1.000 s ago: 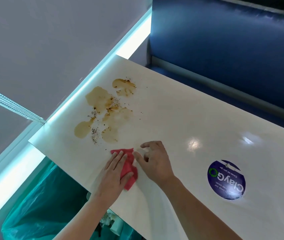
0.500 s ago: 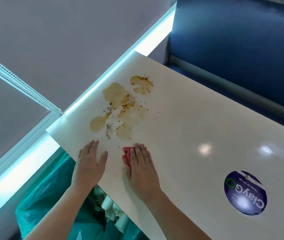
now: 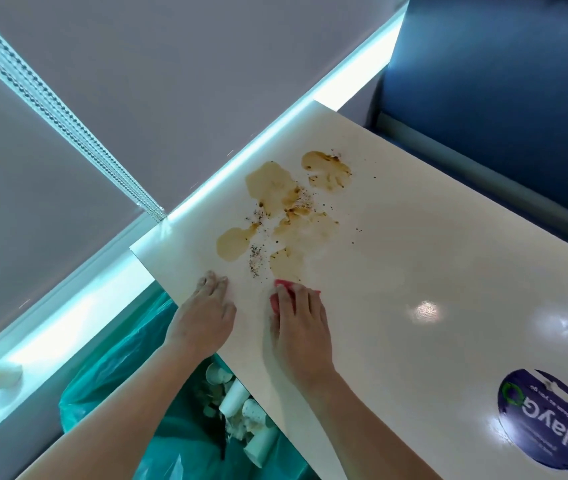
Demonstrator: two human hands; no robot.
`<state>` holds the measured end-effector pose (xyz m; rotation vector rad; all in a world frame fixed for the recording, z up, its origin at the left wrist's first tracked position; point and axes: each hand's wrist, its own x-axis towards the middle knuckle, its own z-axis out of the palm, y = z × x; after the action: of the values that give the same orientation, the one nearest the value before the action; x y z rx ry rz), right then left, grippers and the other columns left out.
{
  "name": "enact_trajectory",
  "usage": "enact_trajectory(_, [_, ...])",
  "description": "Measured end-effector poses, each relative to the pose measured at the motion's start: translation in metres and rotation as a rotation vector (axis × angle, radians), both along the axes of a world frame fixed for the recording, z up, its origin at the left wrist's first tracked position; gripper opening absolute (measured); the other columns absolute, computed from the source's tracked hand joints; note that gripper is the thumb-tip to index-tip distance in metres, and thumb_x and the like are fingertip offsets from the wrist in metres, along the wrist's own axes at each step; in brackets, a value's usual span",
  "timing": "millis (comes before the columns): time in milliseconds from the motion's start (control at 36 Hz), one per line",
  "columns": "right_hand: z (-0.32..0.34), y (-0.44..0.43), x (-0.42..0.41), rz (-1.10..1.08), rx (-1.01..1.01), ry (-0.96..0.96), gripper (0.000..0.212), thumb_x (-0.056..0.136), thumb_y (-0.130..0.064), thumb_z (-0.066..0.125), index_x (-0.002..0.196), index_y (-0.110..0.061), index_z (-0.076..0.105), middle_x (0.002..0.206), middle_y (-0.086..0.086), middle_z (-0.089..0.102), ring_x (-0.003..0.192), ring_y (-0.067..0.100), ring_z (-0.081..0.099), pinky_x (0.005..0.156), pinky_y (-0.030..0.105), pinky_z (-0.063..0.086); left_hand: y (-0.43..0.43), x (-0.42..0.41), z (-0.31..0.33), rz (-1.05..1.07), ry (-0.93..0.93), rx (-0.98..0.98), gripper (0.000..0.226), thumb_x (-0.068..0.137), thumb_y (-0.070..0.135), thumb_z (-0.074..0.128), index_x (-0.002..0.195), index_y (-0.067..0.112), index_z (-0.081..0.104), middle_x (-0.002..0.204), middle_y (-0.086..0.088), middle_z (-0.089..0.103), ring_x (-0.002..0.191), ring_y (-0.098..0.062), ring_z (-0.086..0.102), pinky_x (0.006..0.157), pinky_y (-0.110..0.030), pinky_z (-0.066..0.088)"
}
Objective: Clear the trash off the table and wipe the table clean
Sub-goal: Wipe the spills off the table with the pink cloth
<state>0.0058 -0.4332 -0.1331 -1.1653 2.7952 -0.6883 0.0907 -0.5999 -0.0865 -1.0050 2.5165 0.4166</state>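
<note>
Red cloth (image 3: 277, 293) is now under the right grip (image 3: 301, 327), fingers flat, nudged up to the brown spill (image 3: 272, 195). Left grip (image 3: 206, 317) has moved off it and rests open on the bench (image 3: 448, 271). Looks like wiping's starting.

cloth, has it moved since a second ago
Yes. The cloth has slid toward the spill and now lies at its near edge, under the right hand. A second ago a clear gap lay between cloth and spill.

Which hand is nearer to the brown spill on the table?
Right. The right hand presses the red cloth at the near edge of the spill. The left hand rests flat by the edge of the table, just short of the leftmost puddle.
</note>
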Motion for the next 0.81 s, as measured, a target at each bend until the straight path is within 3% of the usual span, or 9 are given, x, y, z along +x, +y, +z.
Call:
enact_trajectory(111, [-0.01,0.01,-0.004,-0.052,-0.123,0.031,0.034,0.104,-0.029,0.058,0.128,-0.005,0.063,0.12,0.011,0.063,0.112,0.03,0.057,0.108,0.044,0.044,-0.003,0.002,0.003,0.01,0.022,0.039,0.061,0.109,0.033,0.027,0.165,0.015,0.01,0.172,-0.005,-0.002,0.159,-0.015,0.0,0.126,-0.032,0.01])
enact_trajectory(222, [-0.015,-0.001,-0.036,-0.123,-0.147,0.031,0.034,0.107,-0.026,0.052,0.127,0.0,0.062,0.124,0.014,0.057,0.114,0.032,0.052,0.11,0.045,0.04,-0.003,0.003,0.003,0.02,0.029,0.056,0.062,0.108,0.033,0.028,0.166,0.017,0.009,0.172,-0.003,-0.005,0.159,-0.014,-0.003,0.126,-0.034,0.013])
enact_trajectory(361, [-0.019,-0.046,-0.068,-0.14,-0.068,-0.029,0.044,0.108,-0.027,0.04,0.138,0.001,0.055,0.14,0.015,0.05,0.133,0.034,0.045,0.118,0.045,0.032,-0.005,0.002,0.0,0.035,0.028,0.044,0.063,0.109,0.034,0.028,0.165,0.017,0.008,0.172,-0.003,-0.005,0.159,-0.014,-0.003,0.126,-0.034,0.013])
enact_trajectory(472, [-0.025,-0.06,-0.045,0.039,-0.005,-0.021,0.052,0.109,-0.029,0.032,0.149,0.0,0.049,0.156,0.018,0.045,0.15,0.034,0.034,0.126,0.049,0.023,-0.006,0.001,0.003,0.034,0.03,0.052,0.061,0.109,0.032,0.029,0.165,0.017,0.012,0.172,-0.002,-0.002,0.159,-0.013,-0.001,0.126,-0.032,0.01])
enact_trajectory(528, [-0.026,-0.045,-0.037,0.137,0.006,0.0,0.053,0.108,-0.031,0.03,0.15,-0.003,0.049,0.158,0.015,0.044,0.151,0.032,0.033,0.126,0.045,0.019,-0.01,0.001,0.008,0.05,0.037,0.084,0.057,0.109,0.031,0.031,0.164,0.021,0.02,0.172,0.001,0.004,0.158,-0.012,0.006,0.125,-0.03,0.011])
enact_trajectory(639, [-0.029,-0.011,-0.059,0.194,0.048,0.01,0.052,0.11,-0.03,0.031,0.155,-0.006,0.041,0.163,0.011,0.035,0.155,0.026,0.023,0.128,0.042,0.015,-0.034,-0.004,0.017,0.144,0.155,0.107,0.049,0.105,0.034,0.048,0.152,0.023,0.05,0.165,0.002,0.035,0.15,-0.017,0.035,0.124,-0.033,0.022])
enact_trajectory(750, [-0.027,-0.025,-0.093,0.049,0.027,-0.053,0.052,0.108,-0.027,0.032,0.152,-0.003,0.044,0.162,0.013,0.037,0.154,0.028,0.026,0.128,0.043,0.016,-0.062,-0.016,0.011,0.121,0.062,0.052,0.076,0.096,0.051,0.059,0.162,0.026,0.03,0.171,0.002,0.019,0.155,-0.021,0.024,0.126,-0.037,0.022])
enact_trajectory(806, [-0.024,-0.045,-0.098,0.017,0.02,-0.105,0.055,0.107,-0.028,0.026,0.152,-0.002,0.044,0.162,0.013,0.037,0.155,0.029,0.025,0.128,0.044,0.012,-0.069,-0.021,0.006,0.09,0.012,0.05,0.078,0.096,0.053,0.058,0.163,0.027,0.028,0.172,0.002,0.014,0.157,-0.018,0.019,0.127,-0.035,0.019])
